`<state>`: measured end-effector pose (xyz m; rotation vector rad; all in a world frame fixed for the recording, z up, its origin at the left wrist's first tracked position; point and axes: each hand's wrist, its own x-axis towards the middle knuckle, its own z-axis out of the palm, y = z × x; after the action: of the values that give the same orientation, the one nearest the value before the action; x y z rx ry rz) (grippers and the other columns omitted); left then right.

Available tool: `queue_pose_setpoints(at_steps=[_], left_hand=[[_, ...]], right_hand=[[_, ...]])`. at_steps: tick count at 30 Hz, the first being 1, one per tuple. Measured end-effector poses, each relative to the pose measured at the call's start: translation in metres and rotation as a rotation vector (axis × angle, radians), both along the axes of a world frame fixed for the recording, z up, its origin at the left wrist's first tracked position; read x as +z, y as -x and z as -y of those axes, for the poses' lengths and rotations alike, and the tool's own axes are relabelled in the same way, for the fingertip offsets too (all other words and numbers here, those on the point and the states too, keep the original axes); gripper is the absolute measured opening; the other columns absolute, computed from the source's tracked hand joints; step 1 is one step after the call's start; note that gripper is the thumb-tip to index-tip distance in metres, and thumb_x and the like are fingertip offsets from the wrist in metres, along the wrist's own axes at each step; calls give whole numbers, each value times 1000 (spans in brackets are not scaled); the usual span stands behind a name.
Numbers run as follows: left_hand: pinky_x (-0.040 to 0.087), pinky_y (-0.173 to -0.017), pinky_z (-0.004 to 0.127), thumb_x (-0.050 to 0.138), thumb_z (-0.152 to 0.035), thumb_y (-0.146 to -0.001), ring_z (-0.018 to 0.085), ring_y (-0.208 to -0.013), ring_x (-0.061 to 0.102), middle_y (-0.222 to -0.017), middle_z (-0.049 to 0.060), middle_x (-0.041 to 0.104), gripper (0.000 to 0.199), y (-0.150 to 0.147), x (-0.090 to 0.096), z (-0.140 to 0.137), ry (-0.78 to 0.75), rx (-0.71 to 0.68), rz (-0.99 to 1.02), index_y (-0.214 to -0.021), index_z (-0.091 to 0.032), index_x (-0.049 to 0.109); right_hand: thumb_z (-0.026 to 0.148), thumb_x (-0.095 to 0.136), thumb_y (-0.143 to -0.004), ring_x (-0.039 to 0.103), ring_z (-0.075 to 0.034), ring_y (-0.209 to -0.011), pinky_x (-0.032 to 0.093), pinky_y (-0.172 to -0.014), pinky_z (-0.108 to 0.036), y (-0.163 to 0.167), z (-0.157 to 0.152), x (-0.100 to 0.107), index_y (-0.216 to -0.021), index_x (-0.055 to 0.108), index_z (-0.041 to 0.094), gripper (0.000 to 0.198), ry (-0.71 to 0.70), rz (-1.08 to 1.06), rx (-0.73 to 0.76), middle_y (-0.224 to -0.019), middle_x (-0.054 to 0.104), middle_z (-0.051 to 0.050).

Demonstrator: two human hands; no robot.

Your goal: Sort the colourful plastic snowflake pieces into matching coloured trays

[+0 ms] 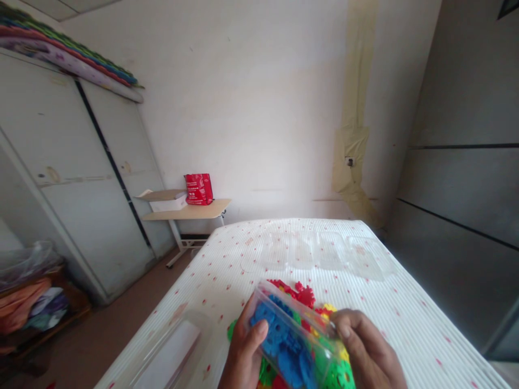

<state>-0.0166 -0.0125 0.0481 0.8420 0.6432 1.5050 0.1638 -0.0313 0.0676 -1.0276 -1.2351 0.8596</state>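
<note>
My left hand (245,346) is wrapped round the left side of a clear plastic box (298,305), thumb on the near face. The box is tilted, and blue gear-shaped plastic pieces (278,332) show through its wall. My right hand (368,348) is closed at the box's right end, thumb and fingers pinching near its corner. Beyond and beneath the box lies a pile of toothed toy pieces: red ones (305,295), green ones (340,375) and a few yellow ones (330,307). Part of the pile is hidden behind the box and my hands.
Several clear plastic trays (302,251) lie across the far part of the table (227,270), which has a white ribbed, red-dotted cover. At the near left is another clear container (170,351) with something white inside. A side desk (203,209) holds a red bag (198,189).
</note>
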Motion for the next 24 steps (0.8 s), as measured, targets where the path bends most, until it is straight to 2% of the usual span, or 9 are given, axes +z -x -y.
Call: queue_pose_setpoints(at_steps=[3, 7, 12, 17, 20, 24], left_hand=[[34, -102, 45, 66, -38, -69, 35, -118, 47, -124, 12, 57, 66, -2, -2, -1, -12, 2, 1, -130, -21, 46], [33, -102, 45, 65, -39, -70, 34, -119, 46, -125, 12, 56, 66, -1, -3, -2, -13, 14, -4, -130, -21, 45], [34, -100, 45, 67, -41, -67, 36, -119, 45, -122, 12, 57, 64, 12, -8, -3, -30, 8, -25, -124, -19, 50], [39, -94, 42, 71, -42, -62, 33, -111, 51, -118, 11, 59, 66, 19, -11, -6, 16, 131, -69, -121, -22, 48], [42, -87, 40, 69, -45, -63, 31, -101, 57, -107, 10, 63, 57, 19, -6, -8, 39, 164, -177, -111, -19, 54], [43, -84, 36, 61, -49, -71, 28, -97, 59, -101, 9, 66, 43, 15, 9, -11, 68, 216, -332, -100, -17, 59]], right_hand=[[47, 51, -81, 51, -15, -65, 44, -56, -20, -5, -4, 1, -70, 54, 22, 28, 28, -25, -37, -71, 55, -1], [46, 51, -82, 56, -17, -72, 47, -60, -21, -5, -6, -1, -72, 56, 22, 26, -23, 56, -31, -75, 59, -2], [48, 50, -82, 60, -19, -77, 49, -63, -24, -15, -14, -4, -77, 57, 22, 28, 20, 51, -153, -82, 64, -4], [50, 52, -80, 61, -20, -77, 50, -69, -29, -32, -31, -10, -78, 56, 20, 30, 66, -2, -238, -81, 65, -6], [51, 53, -79, 62, -21, -77, 50, -69, -31, -36, -36, -11, -77, 56, 19, 31, 78, -14, -220, -81, 66, -6], [50, 53, -79, 60, -19, -72, 50, -66, -30, -35, -36, -12, -76, 56, 19, 31, 65, -15, -185, -76, 65, -5]])
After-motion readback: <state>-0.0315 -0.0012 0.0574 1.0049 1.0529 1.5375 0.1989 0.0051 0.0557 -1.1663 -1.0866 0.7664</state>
